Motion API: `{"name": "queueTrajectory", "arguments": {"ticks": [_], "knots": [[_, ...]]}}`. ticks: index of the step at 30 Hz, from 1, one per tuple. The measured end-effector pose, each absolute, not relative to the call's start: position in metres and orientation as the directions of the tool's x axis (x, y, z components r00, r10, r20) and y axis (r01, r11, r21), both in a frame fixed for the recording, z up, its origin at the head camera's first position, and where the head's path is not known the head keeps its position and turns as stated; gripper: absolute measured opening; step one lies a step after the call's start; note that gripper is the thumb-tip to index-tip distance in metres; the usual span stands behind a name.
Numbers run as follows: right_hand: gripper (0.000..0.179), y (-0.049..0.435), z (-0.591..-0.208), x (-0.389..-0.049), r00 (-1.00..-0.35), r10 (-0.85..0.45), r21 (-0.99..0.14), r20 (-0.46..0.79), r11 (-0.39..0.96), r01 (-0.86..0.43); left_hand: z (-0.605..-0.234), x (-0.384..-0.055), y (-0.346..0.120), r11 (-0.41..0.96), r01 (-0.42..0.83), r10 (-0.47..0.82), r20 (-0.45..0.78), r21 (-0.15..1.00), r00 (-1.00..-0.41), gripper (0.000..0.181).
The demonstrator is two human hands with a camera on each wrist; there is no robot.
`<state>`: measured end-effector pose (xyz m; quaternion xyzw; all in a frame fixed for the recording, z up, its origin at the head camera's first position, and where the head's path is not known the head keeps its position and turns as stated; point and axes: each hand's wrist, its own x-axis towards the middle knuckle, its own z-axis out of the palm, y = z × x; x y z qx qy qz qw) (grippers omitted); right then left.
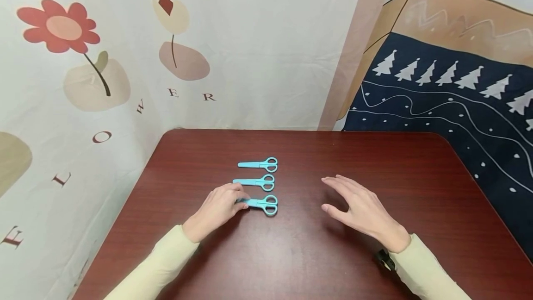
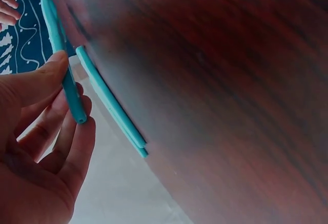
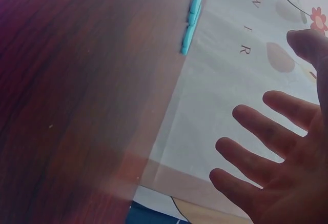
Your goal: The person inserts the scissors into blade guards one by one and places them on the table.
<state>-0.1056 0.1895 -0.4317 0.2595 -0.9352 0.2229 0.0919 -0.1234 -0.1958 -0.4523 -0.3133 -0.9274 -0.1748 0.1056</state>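
Three light-blue scissors form a column left of the table's middle, their handles toward the right. My left hand (image 1: pixel 220 203) pinches the nearest scissors (image 1: pixel 262 203) by the blade end, between thumb and fingers; the left wrist view shows this pair (image 2: pixel 60 44) apart from the other two. The middle scissors (image 1: pixel 260 182) lie just beyond my left fingers, and the farthest scissors (image 1: pixel 258 165) lie behind them. To the right, my right hand (image 1: pixel 366 207) hovers over the table with fingers spread and nothing in them; its fingers (image 3: pixel 251 178) look straight in the right wrist view.
A dark red-brown wooden table (image 1: pixel 300 253) carries the scissors. Behind it hangs a pale cloth (image 1: pixel 266 59) printed with flowers and letters. At the right is a navy cloth (image 1: pixel 416 101) with white trees. A dark band (image 1: pixel 385 259) sits at the right wrist.
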Motion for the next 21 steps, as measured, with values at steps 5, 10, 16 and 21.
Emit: {"name": "queueTrajectory", "arguments": {"ticks": [5,10,16,21], "knots": [[0.062,0.1890,-0.4321,-0.1063,-0.846,-0.448,-0.367,0.289,0.765,-0.530,-0.4552,-0.1256,-0.1944,0.753,0.604,0.547,0.262,0.262,-0.795,0.015],[0.061,0.1883,-0.4323,-0.1062,-0.843,-0.452,-0.365,0.291,0.763,-0.534,-0.4559,-0.1269,-0.1942,0.776,0.570,0.526,0.222,0.270,-0.821,0.015],[0.059,0.1881,-0.4330,-0.1075,-0.834,-0.459,-0.356,0.306,0.757,-0.548,-0.4571,-0.1298,-0.1934,0.786,0.557,0.525,0.188,0.268,-0.830,0.013],[0.059,0.1884,-0.4324,-0.1086,-0.834,-0.455,-0.356,0.313,0.758,-0.547,-0.4571,-0.1305,-0.1945,0.778,0.561,0.531,0.182,0.282,-0.828,0.016]]}}
